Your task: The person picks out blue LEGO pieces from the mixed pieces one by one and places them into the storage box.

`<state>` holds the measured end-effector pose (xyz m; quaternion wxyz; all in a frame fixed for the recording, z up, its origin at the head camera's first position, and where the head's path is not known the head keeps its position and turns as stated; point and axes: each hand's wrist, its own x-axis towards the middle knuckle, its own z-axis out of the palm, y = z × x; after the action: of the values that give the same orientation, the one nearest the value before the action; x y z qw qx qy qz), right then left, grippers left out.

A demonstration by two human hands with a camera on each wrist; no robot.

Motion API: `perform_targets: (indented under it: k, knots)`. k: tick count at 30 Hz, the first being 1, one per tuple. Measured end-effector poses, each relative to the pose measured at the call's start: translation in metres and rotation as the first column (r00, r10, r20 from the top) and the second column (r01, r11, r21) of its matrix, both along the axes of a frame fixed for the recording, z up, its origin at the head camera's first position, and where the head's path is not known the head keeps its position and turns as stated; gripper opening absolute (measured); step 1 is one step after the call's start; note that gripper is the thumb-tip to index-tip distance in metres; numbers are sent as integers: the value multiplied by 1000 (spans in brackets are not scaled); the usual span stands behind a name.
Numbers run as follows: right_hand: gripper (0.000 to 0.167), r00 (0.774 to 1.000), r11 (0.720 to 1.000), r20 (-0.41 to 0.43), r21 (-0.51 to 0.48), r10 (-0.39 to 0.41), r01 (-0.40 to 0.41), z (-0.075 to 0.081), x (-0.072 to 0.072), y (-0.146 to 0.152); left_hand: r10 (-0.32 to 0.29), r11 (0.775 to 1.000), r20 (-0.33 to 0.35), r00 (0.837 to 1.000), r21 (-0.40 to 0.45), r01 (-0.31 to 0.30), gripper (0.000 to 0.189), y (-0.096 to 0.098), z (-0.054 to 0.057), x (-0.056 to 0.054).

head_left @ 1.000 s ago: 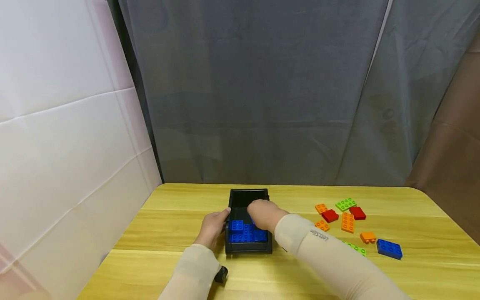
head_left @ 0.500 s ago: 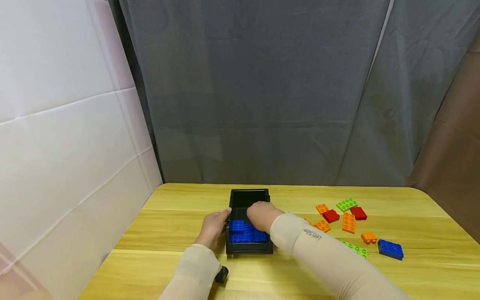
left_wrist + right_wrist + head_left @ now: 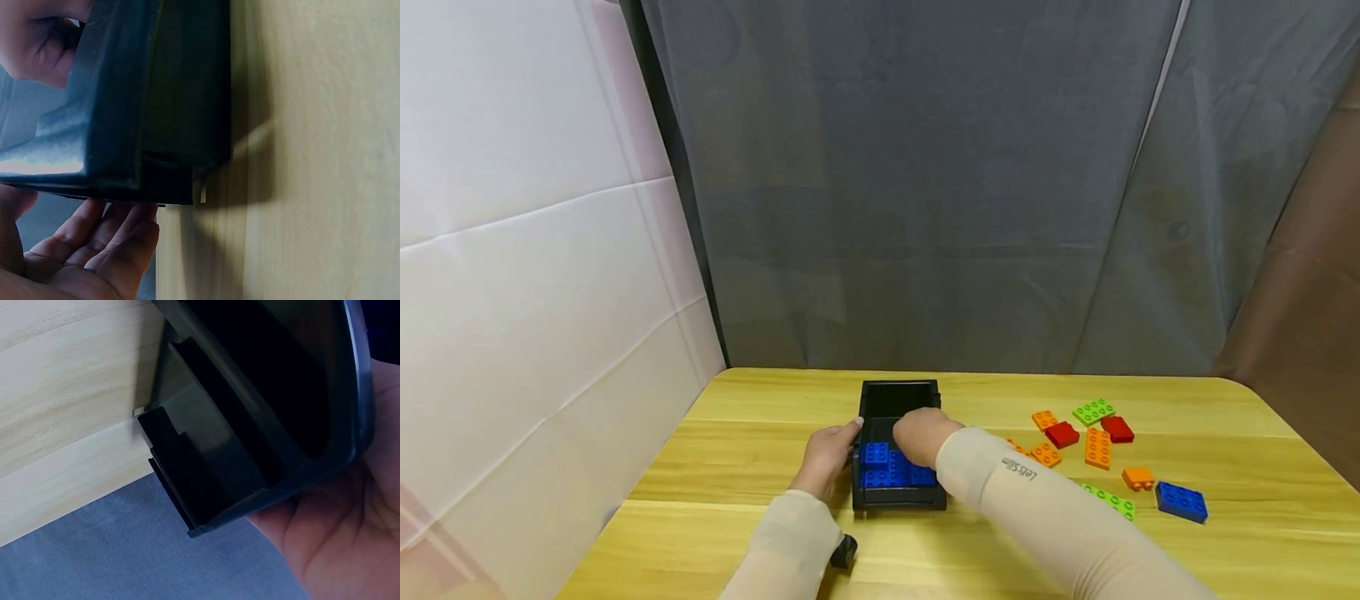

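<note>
A black plastic bin (image 3: 899, 497) stands on the table, with blue toy bricks (image 3: 887, 468) packed in its near part. My left hand (image 3: 826, 454) holds the bin's left side, thumb at the rim. In the left wrist view its fingers (image 3: 134, 234) press against the outer wall. My right hand (image 3: 921, 436) reaches over the right rim, fingers bent down into the bin beside the bricks. Its fingertips are hidden, so I cannot see what they hold. In the right wrist view the bin wall (image 3: 250, 425) covers those fingers, and part of the palm (image 3: 350, 544) shows.
To the right lie loose bricks: a blue one (image 3: 1182, 502), a light green one (image 3: 1093, 412), a red one (image 3: 1117, 429), an orange one (image 3: 1097, 448) and several others. A black block-shaped piece (image 3: 844, 552) is at my left wrist. The wooden table (image 3: 760, 433) ends at grey cloth.
My right hand has shifted slightly left and down into the bin. A bit of blue seen by its fingers a second ago is now hidden. My left hand and the bin stay put.
</note>
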<state>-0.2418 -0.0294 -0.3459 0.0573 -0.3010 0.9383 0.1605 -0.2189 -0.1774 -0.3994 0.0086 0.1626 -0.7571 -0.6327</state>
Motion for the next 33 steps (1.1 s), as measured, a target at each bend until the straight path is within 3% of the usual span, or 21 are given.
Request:
perform_targets:
  k: [12, 33]
  knots:
    - [21, 995, 994, 67, -83, -70, 75, 2, -2, 2, -1, 1000, 9, 1000, -9, 1, 49, -1, 0, -1]
    - [19, 996, 996, 64, -67, -56, 60, 1, -3, 3, 5, 1000, 21, 1000, -1, -5, 50, 0, -1, -2]
